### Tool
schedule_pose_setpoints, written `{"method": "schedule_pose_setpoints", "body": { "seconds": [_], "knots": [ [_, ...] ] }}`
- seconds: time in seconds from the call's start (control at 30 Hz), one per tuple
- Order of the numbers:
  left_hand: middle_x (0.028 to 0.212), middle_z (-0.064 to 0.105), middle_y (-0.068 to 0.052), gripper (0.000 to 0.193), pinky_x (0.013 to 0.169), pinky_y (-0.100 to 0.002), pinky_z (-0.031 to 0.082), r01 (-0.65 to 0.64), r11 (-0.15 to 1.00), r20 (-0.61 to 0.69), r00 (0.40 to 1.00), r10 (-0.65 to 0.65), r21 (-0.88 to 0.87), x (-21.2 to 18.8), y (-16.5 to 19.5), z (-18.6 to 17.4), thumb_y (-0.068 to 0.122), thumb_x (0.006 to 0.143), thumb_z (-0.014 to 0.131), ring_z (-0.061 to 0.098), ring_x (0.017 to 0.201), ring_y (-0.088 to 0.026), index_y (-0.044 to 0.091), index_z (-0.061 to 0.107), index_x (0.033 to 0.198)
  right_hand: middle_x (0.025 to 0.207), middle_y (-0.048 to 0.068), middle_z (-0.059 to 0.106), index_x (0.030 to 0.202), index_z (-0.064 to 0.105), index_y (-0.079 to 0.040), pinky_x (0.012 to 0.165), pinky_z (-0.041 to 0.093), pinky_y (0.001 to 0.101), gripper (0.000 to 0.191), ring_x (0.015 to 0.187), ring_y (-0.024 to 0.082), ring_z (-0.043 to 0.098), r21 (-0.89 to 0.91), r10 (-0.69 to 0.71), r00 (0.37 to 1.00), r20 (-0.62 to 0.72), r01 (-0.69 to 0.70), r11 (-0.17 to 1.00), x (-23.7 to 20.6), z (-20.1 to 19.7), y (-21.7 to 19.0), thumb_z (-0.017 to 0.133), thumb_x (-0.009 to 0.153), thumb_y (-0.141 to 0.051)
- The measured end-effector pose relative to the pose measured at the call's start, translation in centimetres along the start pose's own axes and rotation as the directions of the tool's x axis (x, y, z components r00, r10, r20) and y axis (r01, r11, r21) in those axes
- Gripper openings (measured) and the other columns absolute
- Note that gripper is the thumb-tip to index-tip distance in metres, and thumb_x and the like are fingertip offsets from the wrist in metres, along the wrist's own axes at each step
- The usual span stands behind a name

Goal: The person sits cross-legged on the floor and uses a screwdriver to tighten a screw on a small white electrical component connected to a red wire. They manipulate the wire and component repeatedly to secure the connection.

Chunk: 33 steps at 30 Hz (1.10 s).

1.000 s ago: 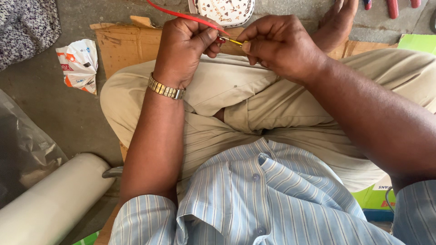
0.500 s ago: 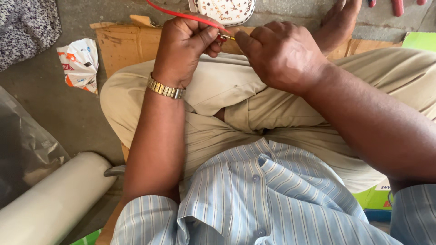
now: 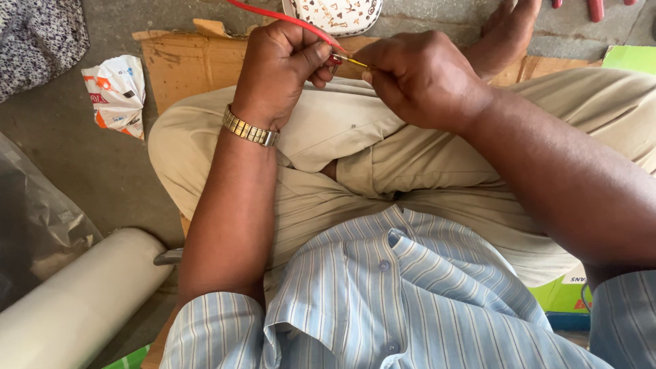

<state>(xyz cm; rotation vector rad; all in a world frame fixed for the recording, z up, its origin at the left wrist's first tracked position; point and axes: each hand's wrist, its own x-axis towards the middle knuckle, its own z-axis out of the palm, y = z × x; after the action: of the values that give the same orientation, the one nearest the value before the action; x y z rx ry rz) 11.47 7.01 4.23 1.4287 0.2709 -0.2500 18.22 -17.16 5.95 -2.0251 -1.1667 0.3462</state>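
My left hand [image 3: 280, 68], with a gold watch [image 3: 249, 128] on its wrist, pinches a red insulated wire [image 3: 273, 15] near its stripped end. The bare copper strands [image 3: 355, 61] stick out to the right of the red sheath. The fingertips of my right hand [image 3: 420, 78] grip those copper strands. Both hands are held close together above my crossed legs in beige trousers [image 3: 355, 147]. The red wire runs up and left out of the frame.
I sit on flattened brown cardboard [image 3: 178, 61] on a grey floor. A patterned white round object [image 3: 338, 14] lies ahead, my bare foot [image 3: 502, 31] beside it. A crumpled wrapper [image 3: 116, 92] lies left, a white roll [image 3: 75, 304] at lower left, green packaging [image 3: 629, 58] at right.
My right hand has shifted a little between frames while working the bare wire end; my left hand keeps the same hold on the red wire.
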Motion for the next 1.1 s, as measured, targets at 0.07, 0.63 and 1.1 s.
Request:
{"method": "schedule_pose_setpoints", "body": {
  "seconds": [0.07,0.63,1.1],
  "knots": [
    [0.084,0.074,-0.004,0.008,0.064,-0.024,0.058,0.000,1.000,-0.002,1.000,0.000,-0.003,0.1,-0.2,0.0,0.001,0.102,0.065,0.066,0.069,-0.009,0.001,0.072,0.098,0.091,0.014,0.071,0.122,0.072,-0.003,0.069,0.055,0.0407,0.024,0.079,0.029,0.069,0.171,0.121,0.991,0.049,-0.127,0.977,0.1,0.0,0.2,0.069,0.098,-0.003],
    [0.090,0.070,-0.004,0.051,0.070,-0.025,0.058,-0.092,0.972,-0.001,0.996,0.094,-0.214,0.5,-2.0,4.1,-0.002,0.097,0.069,0.065,0.078,-0.009,0.003,0.043,0.140,0.098,0.002,0.071,0.110,0.068,0.001,0.075,0.058,0.0242,0.012,0.088,0.007,0.070,0.505,0.222,0.975,-0.010,-0.187,0.842,1.6,-0.6,1.7,0.074,0.104,-0.007],
    [0.097,0.078,-0.006,0.016,0.076,-0.024,0.063,-0.151,0.986,-0.135,0.981,0.140,-0.074,0.2,-2.8,4.7,0.008,0.101,0.070,0.075,0.085,-0.010,-0.002,0.073,0.114,0.086,0.002,0.070,0.102,0.068,0.001,0.060,0.049,0.0225,0.014,0.073,0.004,0.060,0.536,0.440,0.898,-0.018,-0.363,0.762,1.8,-0.5,1.5,0.075,0.102,-0.012]
  ]
}}
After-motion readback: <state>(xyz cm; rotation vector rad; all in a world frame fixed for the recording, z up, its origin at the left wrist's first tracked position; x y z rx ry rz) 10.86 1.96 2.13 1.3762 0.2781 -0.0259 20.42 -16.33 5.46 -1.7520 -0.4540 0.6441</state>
